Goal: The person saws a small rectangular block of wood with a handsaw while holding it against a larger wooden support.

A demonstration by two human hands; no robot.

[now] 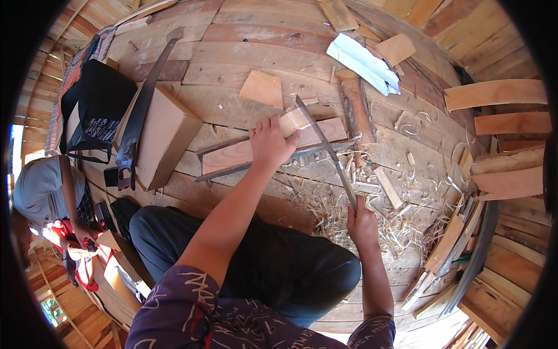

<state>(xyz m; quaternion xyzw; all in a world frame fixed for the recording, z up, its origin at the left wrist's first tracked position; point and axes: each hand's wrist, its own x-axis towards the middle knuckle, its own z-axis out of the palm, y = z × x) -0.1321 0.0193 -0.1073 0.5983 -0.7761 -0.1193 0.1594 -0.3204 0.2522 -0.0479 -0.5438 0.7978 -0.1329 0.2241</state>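
My left hand (270, 141) presses a small pale wood block (294, 121) from its left side, thumb and fingers about it. The block lies over a longer board (229, 157) on the floor, with dark strips along its edges. In my right hand (362, 224) is the lower end of a long, narrow metal blade (332, 152), its handle hidden by my fingers. The blade slants up and left, crossing at the block's right end; whether it touches the wood I cannot tell. Whether it is a saw or a long knife is also unclear.
Curled shavings (337, 218) litter the floor on the right. A handsaw (144, 107) leans on a cardboard box (174, 131) beside a black bag (99, 102). A bark-edged wood piece (356, 107) lies ahead. Another person (46, 192) sits at the left; stacked boards (453, 244) stand right.
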